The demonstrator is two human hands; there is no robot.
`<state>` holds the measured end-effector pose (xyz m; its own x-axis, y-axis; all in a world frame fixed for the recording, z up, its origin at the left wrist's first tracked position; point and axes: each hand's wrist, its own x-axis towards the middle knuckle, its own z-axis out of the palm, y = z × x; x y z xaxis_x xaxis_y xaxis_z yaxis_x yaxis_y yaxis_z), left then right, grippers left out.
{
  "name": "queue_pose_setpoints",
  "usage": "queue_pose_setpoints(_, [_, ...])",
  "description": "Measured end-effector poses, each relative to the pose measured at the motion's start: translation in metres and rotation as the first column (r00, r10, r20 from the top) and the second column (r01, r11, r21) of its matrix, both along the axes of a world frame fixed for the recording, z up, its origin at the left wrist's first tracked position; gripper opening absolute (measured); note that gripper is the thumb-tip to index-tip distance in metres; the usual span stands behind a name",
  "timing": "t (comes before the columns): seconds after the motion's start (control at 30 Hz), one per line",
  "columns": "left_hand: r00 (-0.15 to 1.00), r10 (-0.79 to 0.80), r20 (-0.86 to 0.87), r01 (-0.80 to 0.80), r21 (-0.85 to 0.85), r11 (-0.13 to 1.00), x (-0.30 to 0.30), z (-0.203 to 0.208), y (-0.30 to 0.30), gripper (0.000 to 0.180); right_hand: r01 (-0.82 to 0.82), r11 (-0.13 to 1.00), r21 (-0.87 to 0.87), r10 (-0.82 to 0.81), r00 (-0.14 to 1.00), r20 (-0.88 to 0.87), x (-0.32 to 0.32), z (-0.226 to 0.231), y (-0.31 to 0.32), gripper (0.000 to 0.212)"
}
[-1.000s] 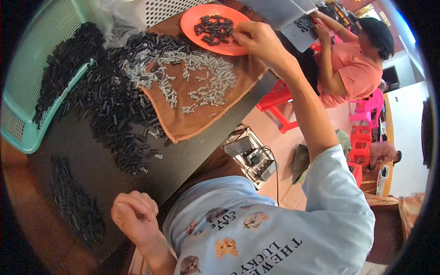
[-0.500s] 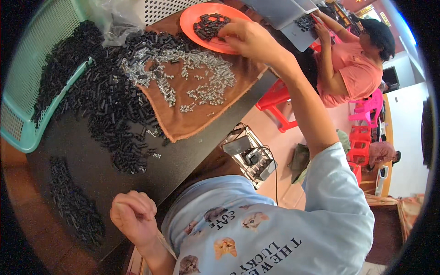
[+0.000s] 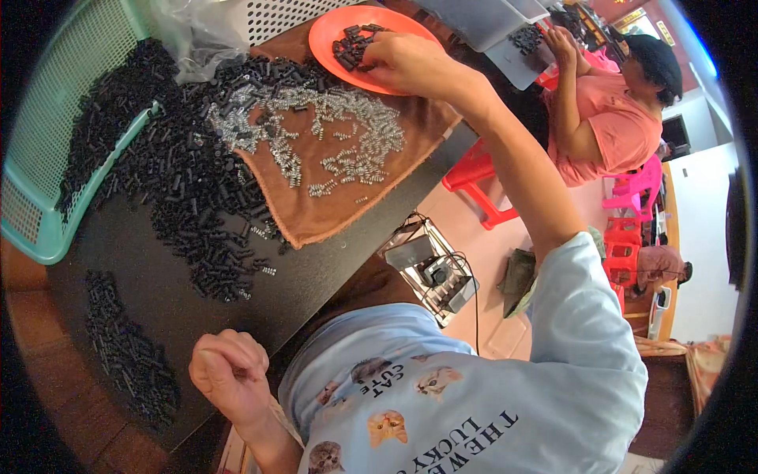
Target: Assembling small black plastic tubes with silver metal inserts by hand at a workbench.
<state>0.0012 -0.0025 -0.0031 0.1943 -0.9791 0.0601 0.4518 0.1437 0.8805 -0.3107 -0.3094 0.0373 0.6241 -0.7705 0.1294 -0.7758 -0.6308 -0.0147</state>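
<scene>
My right hand [image 3: 409,65] reaches over an orange plate [image 3: 325,31] at the back, its fingers bent down among small black cylindrical parts [image 3: 350,47] lying there. Its fingertips are partly hidden, so what they grip cannot be made out. Held back near the table's front edge, my left hand [image 3: 229,370] is curled into a fist; anything inside is hidden. Small silvery springs [image 3: 367,130] are scattered on a brown cloth [image 3: 308,213] in front of the plate. Left of them spreads a big heap of black cylindrical parts [image 3: 185,182].
A green plastic basket [image 3: 51,245] lies tipped at the left, black parts spilling out. Behind are a clear plastic bag [image 3: 201,47] and a white perforated tray [image 3: 284,17]. Another black pile [image 3: 130,347] sits at the near left. A co-worker [image 3: 604,118] sits at the right near red stools [image 3: 482,182].
My right hand has shifted slightly left and down over the plate, fingers lower among the black parts. My left fist stays put. The co-worker's hands have come together.
</scene>
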Motion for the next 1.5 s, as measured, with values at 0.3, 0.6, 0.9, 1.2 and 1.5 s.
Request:
queue_pose_setpoints(0.3, [0.999, -0.024, -0.022, 0.024, -0.003, 1.000, -0.001, 0.007, -0.001, 0.039, -0.079, 0.994, -0.073, 0.095, 0.965, 0.245, 0.009, 0.016, 0.028, 0.021])
queue_pose_setpoints(0.6, [0.984, 0.095, 0.149, -0.099, 0.021, 0.995, -0.027, 0.034, -0.022, 0.019, -0.462, 0.883, -0.078, 0.417, 0.698, 0.582, 0.104, 0.031, 0.147, 0.020])
queue_pose_setpoints(0.9, [0.966, 0.256, 0.023, -0.257, 0.036, 0.966, -0.025, 0.028, -0.026, 0.016, -0.590, 0.807, 0.004, 0.404, 0.557, 0.726, 0.152, 0.023, 0.184, 0.025])
queue_pose_setpoints(1.2, [0.968, 0.251, -0.021, -0.249, 0.064, 0.966, -0.011, 0.025, -0.020, 0.019, -0.618, 0.786, 0.026, 0.394, 0.532, 0.749, 0.159, 0.018, 0.188, 0.025])
queue_pose_setpoints(1.5, [0.985, 0.120, -0.127, -0.107, 0.107, 0.989, -0.002, 0.028, -0.016, 0.019, -0.632, 0.775, -0.028, 0.466, 0.541, 0.700, 0.157, 0.021, 0.187, 0.028])
